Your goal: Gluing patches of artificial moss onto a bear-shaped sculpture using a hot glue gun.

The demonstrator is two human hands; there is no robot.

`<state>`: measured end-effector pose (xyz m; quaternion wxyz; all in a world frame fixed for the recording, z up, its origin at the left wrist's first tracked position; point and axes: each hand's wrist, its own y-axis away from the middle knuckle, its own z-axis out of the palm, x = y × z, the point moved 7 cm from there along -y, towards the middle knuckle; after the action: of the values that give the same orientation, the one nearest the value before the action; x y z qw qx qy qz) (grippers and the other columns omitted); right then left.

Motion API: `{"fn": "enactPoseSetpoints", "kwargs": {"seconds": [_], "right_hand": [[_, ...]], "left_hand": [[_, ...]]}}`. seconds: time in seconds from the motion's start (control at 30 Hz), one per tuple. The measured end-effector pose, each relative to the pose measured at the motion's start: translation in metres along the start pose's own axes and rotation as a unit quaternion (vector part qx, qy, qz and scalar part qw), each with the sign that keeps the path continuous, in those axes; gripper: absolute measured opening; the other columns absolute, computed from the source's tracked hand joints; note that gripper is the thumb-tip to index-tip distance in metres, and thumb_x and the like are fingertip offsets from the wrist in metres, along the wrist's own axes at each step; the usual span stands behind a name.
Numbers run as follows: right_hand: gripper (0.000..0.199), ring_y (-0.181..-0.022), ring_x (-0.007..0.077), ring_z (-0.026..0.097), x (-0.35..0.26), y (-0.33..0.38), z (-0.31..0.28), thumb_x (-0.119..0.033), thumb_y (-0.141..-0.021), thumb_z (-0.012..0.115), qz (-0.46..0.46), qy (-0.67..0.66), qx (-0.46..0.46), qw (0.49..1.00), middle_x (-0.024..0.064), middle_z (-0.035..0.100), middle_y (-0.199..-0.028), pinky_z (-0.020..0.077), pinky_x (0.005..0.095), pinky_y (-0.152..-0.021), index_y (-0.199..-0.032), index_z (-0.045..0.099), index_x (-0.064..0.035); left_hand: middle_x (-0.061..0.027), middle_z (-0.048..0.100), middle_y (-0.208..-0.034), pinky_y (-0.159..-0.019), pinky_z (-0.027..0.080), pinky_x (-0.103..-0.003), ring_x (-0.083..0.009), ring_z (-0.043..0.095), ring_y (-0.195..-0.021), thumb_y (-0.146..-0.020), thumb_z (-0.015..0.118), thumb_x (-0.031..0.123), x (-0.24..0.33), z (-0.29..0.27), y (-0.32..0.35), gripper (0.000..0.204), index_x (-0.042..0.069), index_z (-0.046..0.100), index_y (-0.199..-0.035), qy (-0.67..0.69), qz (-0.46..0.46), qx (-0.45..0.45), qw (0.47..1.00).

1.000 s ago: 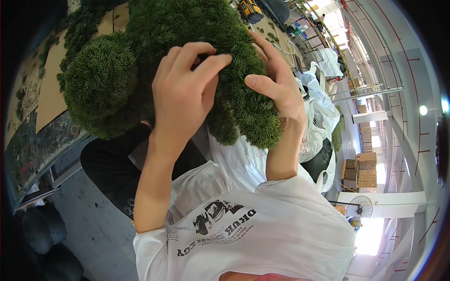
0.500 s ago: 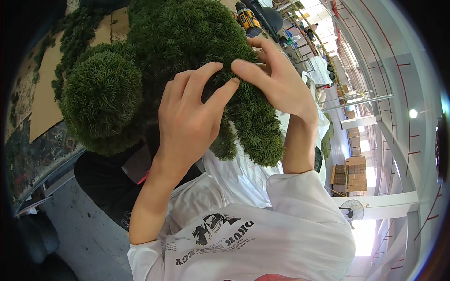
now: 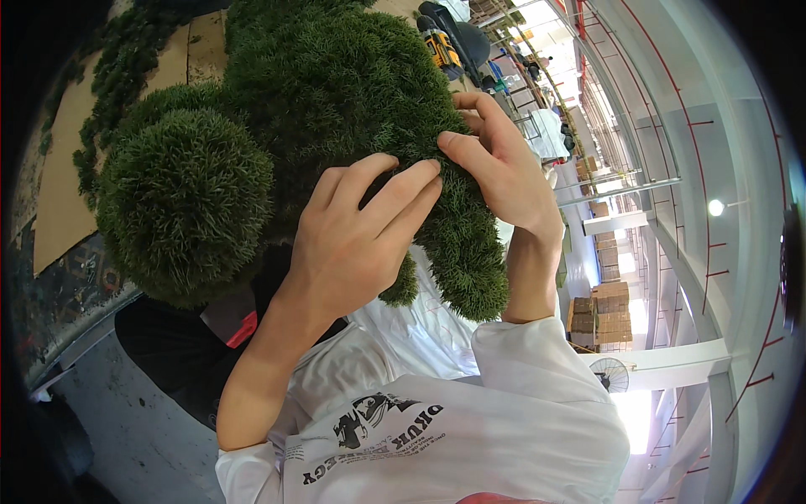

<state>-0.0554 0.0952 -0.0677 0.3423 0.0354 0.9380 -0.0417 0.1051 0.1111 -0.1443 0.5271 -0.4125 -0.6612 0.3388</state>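
Observation:
A large topiary figure of artificial greenery (image 3: 344, 84) lies across the table and my lap. It has a bushy round end (image 3: 186, 193) at the left and a thick limb (image 3: 468, 265) hanging toward me. My left hand (image 3: 357, 231) is bent over the figure's near side, thumb and forefinger brought together at the foliage. Whatever lies between those fingertips is too small to make out. My right hand (image 3: 508, 172) grips the top of the limb, its thumb on the near side and the other fingers partly hidden behind the greenery.
A yellow and black cordless drill (image 3: 442, 52) lies on the table beyond the figure. Brown cardboard (image 3: 63, 210) and loose green sprigs (image 3: 126, 67) lie at the left. Stacked cardboard boxes (image 3: 611, 315) and a standing fan (image 3: 610, 375) are off to the right.
The view has shifted slightly, so the figure and hands sit lower in it. My left thumb and forefinger, spread apart before, have come together. My right hand keeps its grip on the limb.

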Motion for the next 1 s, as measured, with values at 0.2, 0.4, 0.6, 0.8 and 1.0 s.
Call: {"fn": "enactPoseSetpoints", "kwargs": {"seconds": [0.2,0.4,0.6,0.8,1.0], "right_hand": [[0.051,-0.095,0.0187,0.062,-0.004,0.0,0.0,-0.025,-0.096,0.068,0.008,0.058,0.011,0.998,0.0154,0.065,-0.113,0.0509,0.0334,-0.085,-0.135,0.049,0.0031],[0.067,-0.104,0.0233,0.062,0.005,0.006,-0.002,-0.032,-0.097,0.07,-0.01,-0.003,-0.023,1.0,0.0208,0.06,-0.123,0.0504,0.0364,-0.092,-0.147,0.042,0.0024],[0.077,-0.126,0.0331,0.057,0.012,0.011,-0.006,-0.034,-0.096,0.07,-0.012,0.035,-0.044,0.998,0.0288,0.055,-0.139,0.0459,0.0404,-0.105,-0.154,0.036,0.0026],[0.075,-0.128,0.0339,0.056,0.011,0.007,-0.002,-0.029,-0.094,0.068,-0.03,0.047,-0.033,0.998,0.0289,0.055,-0.14,0.0446,0.0402,-0.107,-0.153,0.037,0.0042],[0.071,-0.123,0.0288,0.058,0.015,0.006,0.0,-0.024,-0.093,0.065,-0.047,0.032,-0.031,0.998,0.0254,0.058,-0.135,0.0457,0.0379,-0.105,-0.151,0.038,0.0052]], "left_hand": [[-0.0057,0.066,-0.128,-0.089,0.048,-0.04,-0.0267,0.061,-0.113,-0.075,0.066,0.0,-0.003,0.002,0.005,0.042,0.004,0.073,-0.117,0.012,-0.014,-0.001,1.0],[-0.0076,0.066,-0.128,-0.091,0.047,-0.042,-0.029,0.061,-0.115,-0.078,0.065,0.0,-0.003,-0.002,0.0,0.042,0.006,0.072,-0.119,0.024,-0.039,-0.003,0.999],[-0.0072,0.065,-0.126,-0.087,0.048,-0.038,-0.0246,0.062,-0.112,-0.078,0.069,0.006,-0.002,-0.003,-0.001,0.037,0.007,0.073,-0.114,0.001,-0.037,0.011,0.999],[-0.0079,0.066,-0.132,-0.09,0.049,-0.039,-0.0275,0.062,-0.113,-0.078,0.068,0.002,0.0,-0.007,-0.006,0.036,0.006,0.073,-0.114,0.015,-0.024,0.017,0.999],[-0.0079,0.066,-0.135,-0.094,0.049,-0.041,-0.0298,0.061,-0.117,-0.077,0.066,0.0,-0.007,-0.004,-0.004,0.038,0.008,0.074,-0.114,0.028,-0.015,-0.016,0.999]]}}
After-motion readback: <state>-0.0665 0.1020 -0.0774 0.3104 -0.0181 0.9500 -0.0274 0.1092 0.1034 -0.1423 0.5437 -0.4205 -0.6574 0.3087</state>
